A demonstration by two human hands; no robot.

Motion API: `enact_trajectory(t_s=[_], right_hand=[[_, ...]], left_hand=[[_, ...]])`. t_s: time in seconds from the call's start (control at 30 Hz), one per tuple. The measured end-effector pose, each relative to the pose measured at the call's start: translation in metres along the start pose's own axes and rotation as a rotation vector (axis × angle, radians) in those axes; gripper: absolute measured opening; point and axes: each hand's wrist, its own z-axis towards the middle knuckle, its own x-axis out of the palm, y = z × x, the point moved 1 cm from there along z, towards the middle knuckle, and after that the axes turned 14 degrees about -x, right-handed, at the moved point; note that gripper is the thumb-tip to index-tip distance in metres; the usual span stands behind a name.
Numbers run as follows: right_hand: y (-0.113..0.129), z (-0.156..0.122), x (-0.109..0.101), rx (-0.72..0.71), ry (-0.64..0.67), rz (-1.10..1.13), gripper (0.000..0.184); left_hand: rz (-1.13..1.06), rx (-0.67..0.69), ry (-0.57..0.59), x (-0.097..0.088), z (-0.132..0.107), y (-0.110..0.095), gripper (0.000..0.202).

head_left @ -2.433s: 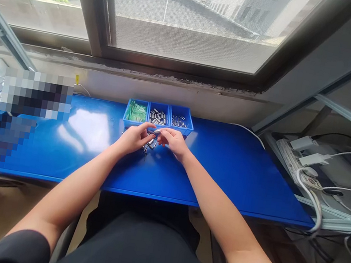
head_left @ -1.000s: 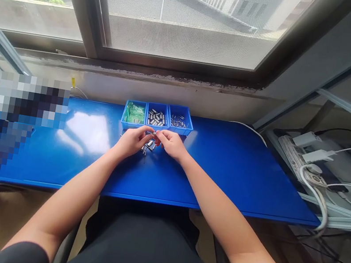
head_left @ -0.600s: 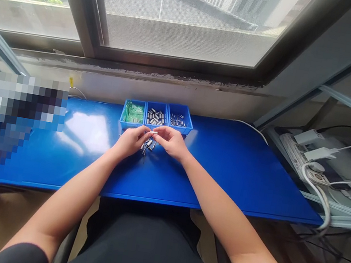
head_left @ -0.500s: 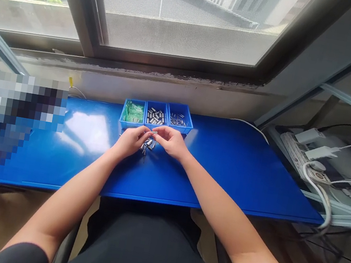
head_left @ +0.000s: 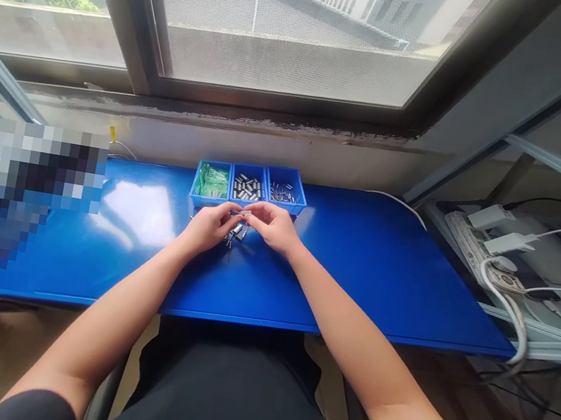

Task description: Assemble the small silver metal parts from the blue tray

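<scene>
My left hand (head_left: pixel 210 225) and my right hand (head_left: pixel 274 229) meet just in front of the blue bins, fingers pinched together. Between their fingertips is a small silvery metal part (head_left: pixel 244 213), mostly covered by the fingers. Below them on the table lies a loose pile of small metal pieces (head_left: pixel 236 233), some with thin shafts, partly hidden by my left hand. Short metal cylinders (head_left: pixel 247 189) fill the middle bin. Thin metal pins (head_left: pixel 283 192) lie in the right bin, and green plastic packaging (head_left: pixel 213 180) is in the left one.
Three joined blue bins (head_left: pixel 306 203) stand toward the back of the blue table (head_left: pixel 377 276), near the window wall. A power strip (head_left: pixel 488 252) with plugs and cables sits beyond the table's right end. Metal frame posts rise at both sides. A blurred-out patch covers the left end.
Both hands stay almost in place, with the fingertips still together. The small metal part shows at a slightly different angle. The whole view has shifted very slightly.
</scene>
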Motion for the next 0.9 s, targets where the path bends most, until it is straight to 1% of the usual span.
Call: enact_trajectory(t_s=[0.23,0.47,0.67,0.9], right_hand=[[0.0033,0.0009,0.0,0.017,-0.014,0.018,0.04],[-0.0005,0.0015,0.0019,0.072,-0.054,0.052,0.046],[-0.0013,0.0011,0.0014,0.076,-0.048,0.045,0.045],[-0.0023,-0.0004,0.004,0.078,-0.028,0.099,0.044]], left_hand=[[-0.01,-0.006,0.0,-0.0006,-0.0016,-0.0011,0.029],[-0.041,-0.018,0.005,-0.0013,-0.0025,-0.0021,0.026],[-0.04,0.0,-0.004,-0.0023,-0.0028,-0.0034,0.025],[0.007,0.0,0.012,-0.0031,-0.0013,-0.0014,0.026]])
